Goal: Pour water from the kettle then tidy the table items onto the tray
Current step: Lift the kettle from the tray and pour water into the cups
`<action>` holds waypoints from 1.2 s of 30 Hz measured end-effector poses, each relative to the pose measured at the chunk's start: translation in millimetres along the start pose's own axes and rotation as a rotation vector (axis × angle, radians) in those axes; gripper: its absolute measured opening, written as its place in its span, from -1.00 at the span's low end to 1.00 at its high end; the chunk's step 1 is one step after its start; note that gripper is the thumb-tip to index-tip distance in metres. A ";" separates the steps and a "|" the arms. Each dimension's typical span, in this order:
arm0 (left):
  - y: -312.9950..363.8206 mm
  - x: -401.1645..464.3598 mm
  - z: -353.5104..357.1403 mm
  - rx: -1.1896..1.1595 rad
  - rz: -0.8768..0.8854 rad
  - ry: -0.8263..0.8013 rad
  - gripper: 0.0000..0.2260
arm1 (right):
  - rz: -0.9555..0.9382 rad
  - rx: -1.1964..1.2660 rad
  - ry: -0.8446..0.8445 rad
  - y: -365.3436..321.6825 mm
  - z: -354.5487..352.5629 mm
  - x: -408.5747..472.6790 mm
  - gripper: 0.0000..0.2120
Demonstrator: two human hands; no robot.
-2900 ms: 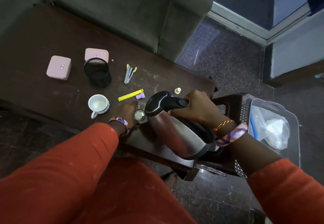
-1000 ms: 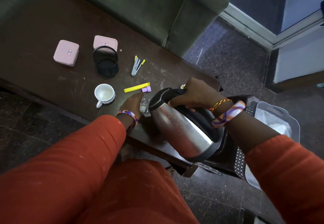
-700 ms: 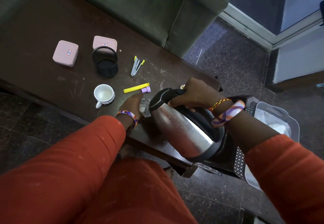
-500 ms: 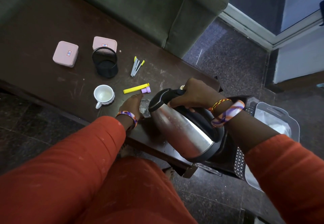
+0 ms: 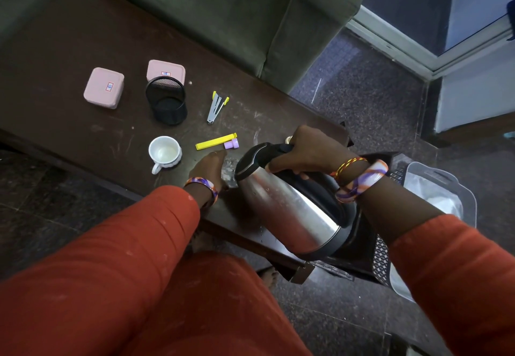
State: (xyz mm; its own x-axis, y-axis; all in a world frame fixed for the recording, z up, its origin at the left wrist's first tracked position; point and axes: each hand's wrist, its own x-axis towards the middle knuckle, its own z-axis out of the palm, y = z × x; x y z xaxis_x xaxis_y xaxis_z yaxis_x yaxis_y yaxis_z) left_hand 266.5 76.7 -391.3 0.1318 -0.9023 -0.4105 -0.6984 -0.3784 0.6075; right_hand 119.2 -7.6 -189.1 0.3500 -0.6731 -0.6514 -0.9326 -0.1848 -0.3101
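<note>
A steel kettle [image 5: 289, 216] with a black handle is tilted to the left over the table's near right corner. My right hand [image 5: 309, 150] grips its handle. The kettle's spout end meets a small clear glass [image 5: 229, 171] that my left hand [image 5: 207, 167] holds on the dark table [image 5: 69, 35]. A white cup [image 5: 165, 152] stands just left of my left hand. A clear plastic tray [image 5: 443, 185] sits on a black stool to the right, below my right forearm.
On the table lie two pink square boxes [image 5: 103, 87] [image 5: 166, 70], a black mesh pen holder [image 5: 167, 100], a yellow-tipped stapler [image 5: 216, 106], a yellow clip [image 5: 216, 141] and a small purple cap [image 5: 232, 143]. A green sofa [image 5: 223, 7] stands behind.
The kettle stays tilted at the glass with both hands in place. Since 2.9 seconds ago the view has shifted and the kettle has tipped a little further left.
</note>
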 end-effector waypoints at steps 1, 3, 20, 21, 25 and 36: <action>0.8 -0.6 -0.9 -0.003 0.002 -0.004 -0.45 | -0.002 -0.001 -0.006 -0.5 -0.2 -0.5 -0.70; 2.0 -1.5 -2.3 -0.015 0.009 -0.006 -0.46 | -0.003 -0.016 -0.016 -1.5 -0.7 -0.8 -0.71; 13.7 -12.5 -17.8 0.015 0.019 -0.050 -0.54 | -0.022 0.040 0.061 20.0 -2.6 -21.7 -0.63; 15.0 -13.3 -20.7 -0.001 0.026 -0.060 -0.56 | -0.031 0.056 0.068 23.7 -2.8 -24.8 -0.63; 20.6 -17.7 -34.4 -0.011 0.029 -0.116 -0.52 | -0.060 0.216 0.058 38.9 -2.5 -43.1 -0.64; 84.5 -24.0 -61.1 -0.443 0.066 -0.444 -0.60 | -0.126 0.610 0.180 112.9 2.5 -105.9 -0.78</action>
State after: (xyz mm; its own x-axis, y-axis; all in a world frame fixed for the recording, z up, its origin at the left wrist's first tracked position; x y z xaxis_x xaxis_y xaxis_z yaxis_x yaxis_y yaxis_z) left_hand 247.4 53.8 -288.5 -0.2721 -0.7908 -0.5482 -0.3252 -0.4606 0.8259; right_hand -22.9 44.6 -156.8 0.3837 -0.7922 -0.4745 -0.6488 0.1344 -0.7490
